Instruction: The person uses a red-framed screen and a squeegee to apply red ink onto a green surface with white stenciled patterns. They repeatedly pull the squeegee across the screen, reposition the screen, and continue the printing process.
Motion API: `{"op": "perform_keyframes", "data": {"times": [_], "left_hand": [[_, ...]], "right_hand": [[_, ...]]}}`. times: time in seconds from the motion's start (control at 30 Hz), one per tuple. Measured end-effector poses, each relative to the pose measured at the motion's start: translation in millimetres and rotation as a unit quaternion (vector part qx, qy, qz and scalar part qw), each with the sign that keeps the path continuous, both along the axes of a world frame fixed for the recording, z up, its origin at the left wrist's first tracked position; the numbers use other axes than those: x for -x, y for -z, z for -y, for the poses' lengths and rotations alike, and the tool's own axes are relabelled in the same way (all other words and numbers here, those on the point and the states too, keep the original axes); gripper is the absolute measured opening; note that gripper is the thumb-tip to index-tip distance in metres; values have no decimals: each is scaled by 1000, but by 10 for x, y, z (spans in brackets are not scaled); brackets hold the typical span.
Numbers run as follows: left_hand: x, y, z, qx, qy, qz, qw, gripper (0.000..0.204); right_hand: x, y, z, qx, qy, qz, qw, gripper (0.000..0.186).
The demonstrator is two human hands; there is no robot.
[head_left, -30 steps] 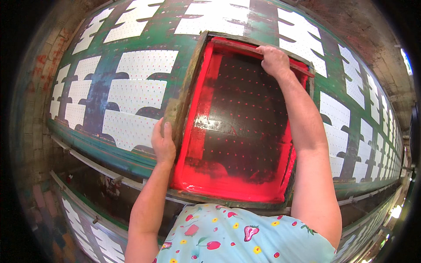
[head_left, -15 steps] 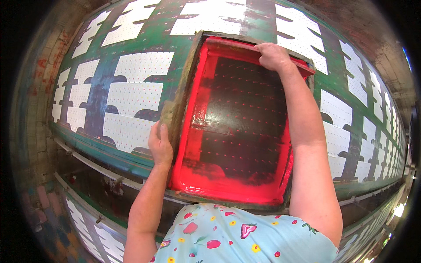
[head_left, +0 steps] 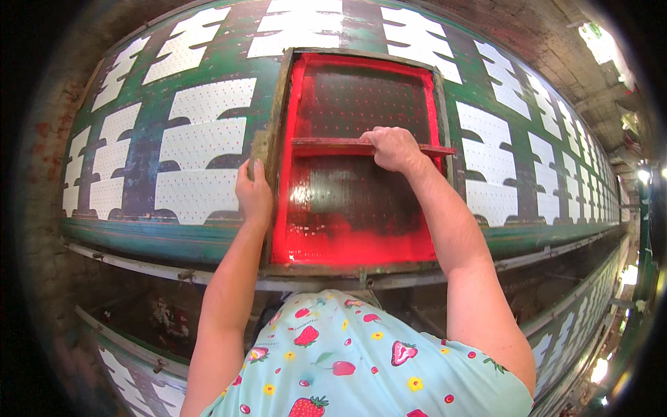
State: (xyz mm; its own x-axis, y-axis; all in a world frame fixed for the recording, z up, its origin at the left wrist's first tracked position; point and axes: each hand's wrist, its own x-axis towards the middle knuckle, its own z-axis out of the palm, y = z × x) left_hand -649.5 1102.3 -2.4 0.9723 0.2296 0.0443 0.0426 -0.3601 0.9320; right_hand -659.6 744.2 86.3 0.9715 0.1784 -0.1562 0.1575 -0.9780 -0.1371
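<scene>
Right hand (head_left: 394, 148) holds a long red-stained bar (head_left: 333, 144), fingers closed over its top edge, a bit right of the bar's middle. Bar lies crosswise over the upper half of a framed screen, roughly level, its right end reaching over the right side of the frame (head_left: 280, 104). Left hand (head_left: 254, 193) at the frame's left side, by a worn wooden block (head_left: 260, 144); thumb and fingers point up, narrow gap between the visible tips. Can't tell how firmly it grips, part of the hand is hidden.

Screen panel (head_left: 368, 94) inside the frame: dark, with rows of small red dots above the bar; below the bar, dark and shiny. Red ink (head_left: 361, 249) runs along the inner borders, widest band at the near end. Frame sits on a long green surface (head_left: 139, 234), near edge of the frame close to the surface's near edge.

White cut pieces (head_left: 201, 132) with small dots lie flat in rows on both sides of the frame and beyond it. Metal rail (head_left: 125, 261) along the near side. Person wears a light blue top (head_left: 347, 347) with fruit and flower print.
</scene>
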Motion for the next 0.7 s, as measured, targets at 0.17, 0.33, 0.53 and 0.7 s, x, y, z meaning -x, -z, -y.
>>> {"op": "perform_keyframes", "data": {"times": [0.17, 0.33, 0.53, 0.7], "left_hand": [[-35, 98, -40, 4, -2, 12, 1000, 49], [-112, 223, -47, 4, 0, 2, 1000, 63], [-37, 63, -47, -49, -1, -54, 997, 74], [10, -44, -28, -118, -15, -81, 990, 69]], "right_hand": [[937, 1, -394, -17, 22, 0, 1000, 38], [1764, 15, -759, -29, 28, 17, 999, 39], [2372, 34, -1030, -30, 10, 59, 998, 39], [2644, 65, -1059, -70, -5, 84, 994, 43]]}}
